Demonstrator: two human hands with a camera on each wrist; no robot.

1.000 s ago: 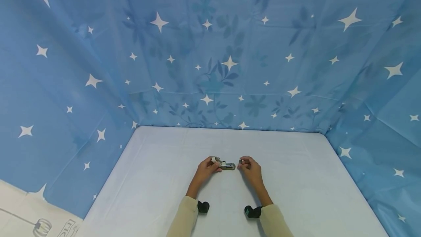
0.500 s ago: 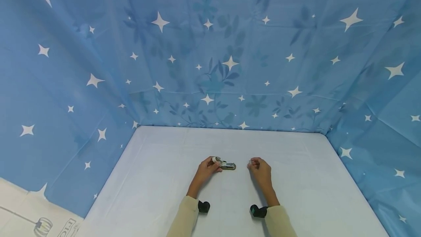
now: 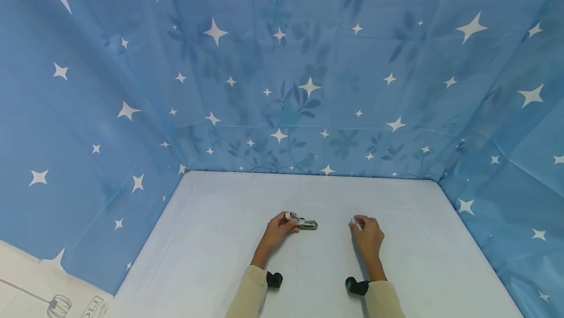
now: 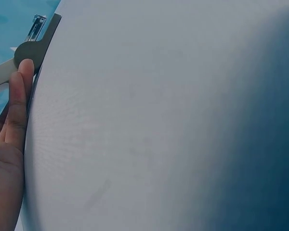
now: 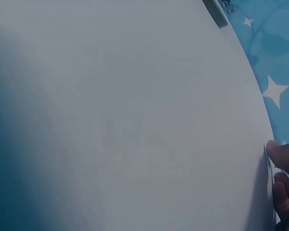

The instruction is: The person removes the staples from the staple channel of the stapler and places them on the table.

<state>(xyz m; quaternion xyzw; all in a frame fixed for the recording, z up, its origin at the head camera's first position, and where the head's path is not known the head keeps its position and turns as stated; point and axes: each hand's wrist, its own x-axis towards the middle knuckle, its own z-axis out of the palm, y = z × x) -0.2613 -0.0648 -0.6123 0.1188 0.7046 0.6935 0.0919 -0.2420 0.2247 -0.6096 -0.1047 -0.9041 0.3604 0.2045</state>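
My left hand (image 3: 276,232) holds an opened stapler (image 3: 309,225) by its white rear end, near the middle of the white table. In the left wrist view the stapler's grey body (image 4: 31,50) is swung wide apart, with the metal staple channel (image 4: 36,28) showing. Fingers of the left hand (image 4: 12,130) lie along its hinge. To the right, apart from the stapler, my right hand (image 3: 369,238) pinches a small, thin metallic piece (image 3: 353,220), which looks like a strip of staples. The right wrist view catches only its thin edge (image 5: 269,163) by the fingertips.
The white table (image 3: 220,239) stretches around both hands. Blue star-patterned curtains (image 3: 246,63) hang along its back and sides. Black wrist cameras (image 3: 274,280) sit at both cuffs.
My right hand has moved right, away from the stapler, carrying the small metallic piece. My left hand and the stapler have stayed nearly still.
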